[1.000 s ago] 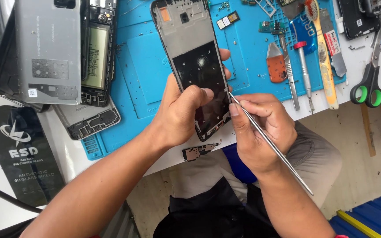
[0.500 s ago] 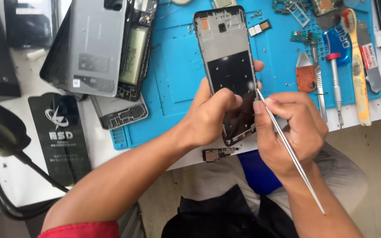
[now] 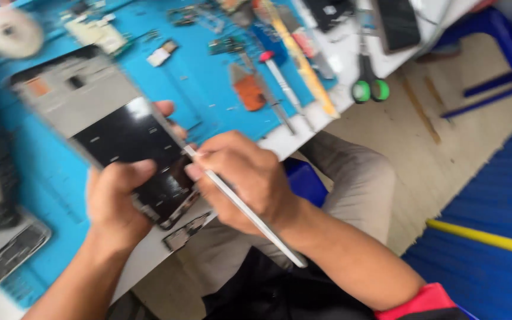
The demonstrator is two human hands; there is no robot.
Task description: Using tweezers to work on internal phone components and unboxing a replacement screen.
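Left hand (image 3: pixel 117 207): closed round the lower end of a phone frame (image 3: pixel 111 133), thumb across its dark face, fingertips showing past the far edge; this grip carries the whole piece.
Phone frame: an opened handset chassis, grey at the upper part and black lower down, held tilted above the blue mat (image 3: pixel 208 95) near the front edge of the worktop (image 3: pixel 294 133); blurred, so fine detail cannot be told.
Right hand (image 3: pixel 247 181): fingers pinched shut on a slim metal tool (image 3: pixel 247 210), held like a pen.
Metal tool: long, thin and pale, its tip touching the right edge of the phone frame, its tail running back over the wrist toward the person's lap.
Small part (image 3: pixel 186 231): a dark flat piece lying on the worktop's edge, just below the frame.
Blue mat: scattered with small parts, an orange pick (image 3: pixel 249 92) and a red-capped screwdriver (image 3: pixel 280 83) lying close together, well apart from the hands.
Scissors (image 3: pixel 370 83): green-handled, lying at the worktop's right edge.
Other phone (image 3: pixel 7 255): dark, lying at the lower left beside the mat.
Tape roll (image 3: pixel 10 31): white, at the upper left corner.
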